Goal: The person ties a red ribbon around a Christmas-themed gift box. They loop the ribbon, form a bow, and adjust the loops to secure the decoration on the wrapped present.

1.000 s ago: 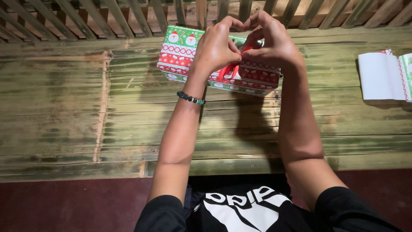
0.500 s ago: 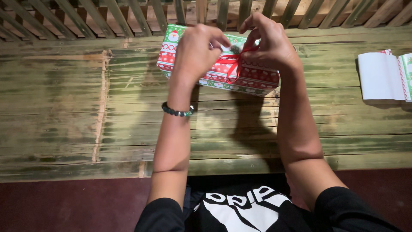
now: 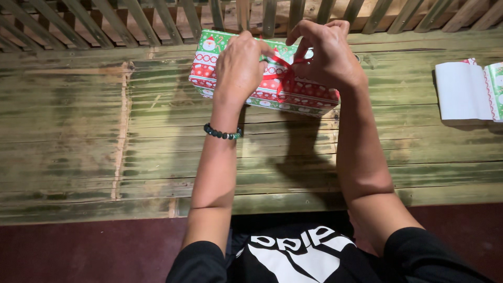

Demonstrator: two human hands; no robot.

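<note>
Head view, looking down on a green-stained bamboo tabletop [image 3: 105, 131]. A gift box [image 3: 209, 68] wrapped in red, green and white festive paper lies near the far edge of the tabletop, about midway along it, just in front of a slatted bamboo railing [image 3: 105, 21]. A red ribbon [image 3: 285, 78] crosses the top of the box and runs down its near side.

The left hand [image 3: 238, 68], with a dark beaded bracelet [image 3: 222, 133] on its wrist, is set over the middle of the box; its grip is closed, fingertips pinched on a strand of the ribbon. The right hand [image 3: 327, 57] is set over the right part of the box; its grip is likewise closed, thumb and fingers pinched on the ribbon close to the left hand's fingertips. The ribbon is drawn taut between the two hands, above the box top.

At the right edge of the tabletop, well apart from the box, lies a roll of wrapping paper [image 3: 463, 91], its white underside showing and a printed strip at its end. Both forearms cross the near edge of the tabletop; black sleeves show at the bottom.
</note>
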